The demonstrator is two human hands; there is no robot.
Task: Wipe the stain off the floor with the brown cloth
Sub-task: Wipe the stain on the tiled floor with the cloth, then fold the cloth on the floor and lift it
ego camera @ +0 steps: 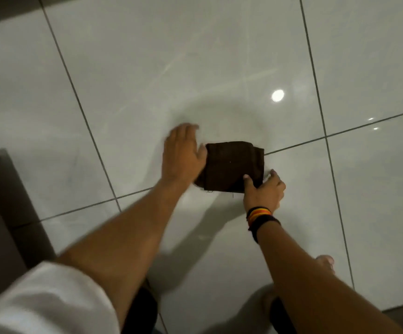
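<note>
A folded brown cloth (234, 165) lies on the glossy white tiled floor (147, 80), across a grout line. My right hand (264, 189) pinches the cloth's near right corner between thumb and fingers. My left hand (182, 155) is blurred, fingers apart, lying flat at the cloth's left edge and touching it. No stain shows on the tiles around the cloth; whatever lies under the cloth is hidden.
A dark grey piece of furniture (0, 213) stands at the left edge. A bare foot (325, 261) rests on the floor at the lower right, and my knees fill the bottom of the view. A lamp's reflection (277, 95) shines on the tile.
</note>
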